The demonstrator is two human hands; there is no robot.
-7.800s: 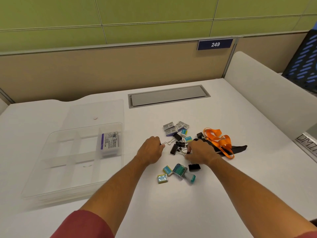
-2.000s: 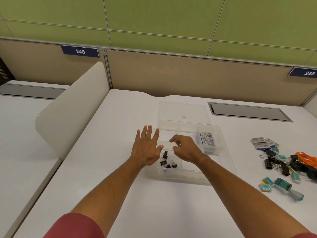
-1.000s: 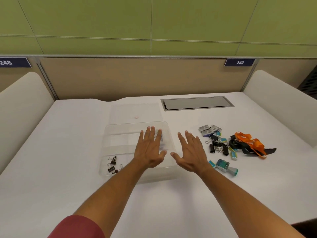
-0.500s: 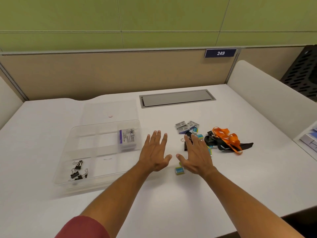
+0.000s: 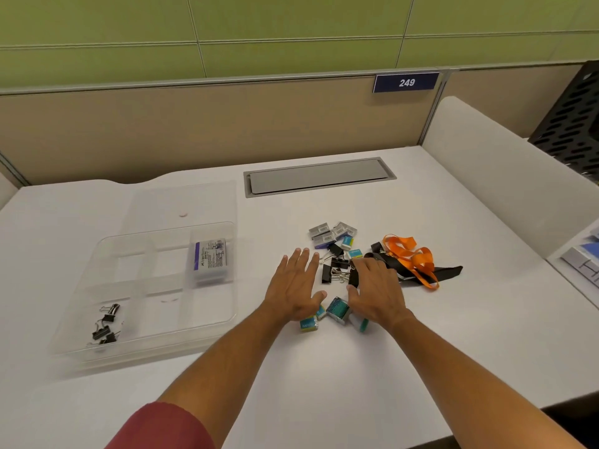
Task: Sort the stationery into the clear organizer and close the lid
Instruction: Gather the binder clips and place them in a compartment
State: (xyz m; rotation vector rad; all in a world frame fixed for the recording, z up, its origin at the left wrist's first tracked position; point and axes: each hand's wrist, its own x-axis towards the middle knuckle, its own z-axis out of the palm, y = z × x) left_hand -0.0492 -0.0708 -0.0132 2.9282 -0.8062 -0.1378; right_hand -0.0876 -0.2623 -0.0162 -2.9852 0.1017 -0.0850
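Observation:
The clear organizer (image 5: 81,346) lies on the left of the white desk, its lid (image 5: 181,202) flat behind it. Inside are a purple-and-white box (image 5: 210,259) at the back right and a few small black binder clips (image 5: 105,324) at the front left. My left hand (image 5: 296,286) hovers open, fingers spread, just left of the stationery pile. My right hand (image 5: 376,291) is over the pile, fingers on black binder clips (image 5: 337,270); whether it grips one is hidden. Teal erasers (image 5: 309,323), a correction tape (image 5: 338,311), staple boxes (image 5: 324,233) and an orange lanyard (image 5: 411,259) lie around.
A grey cable hatch (image 5: 319,176) is set into the desk at the back. A white divider panel (image 5: 505,186) bounds the right side, with papers (image 5: 583,260) and a black perforated bin (image 5: 573,124) beyond it. A beige partition (image 5: 194,124) runs along the back.
Both hands have moved from the organizer to the stationery pile on the right. In the last half second my right hand settled lower onto the black clips, fingers curling.

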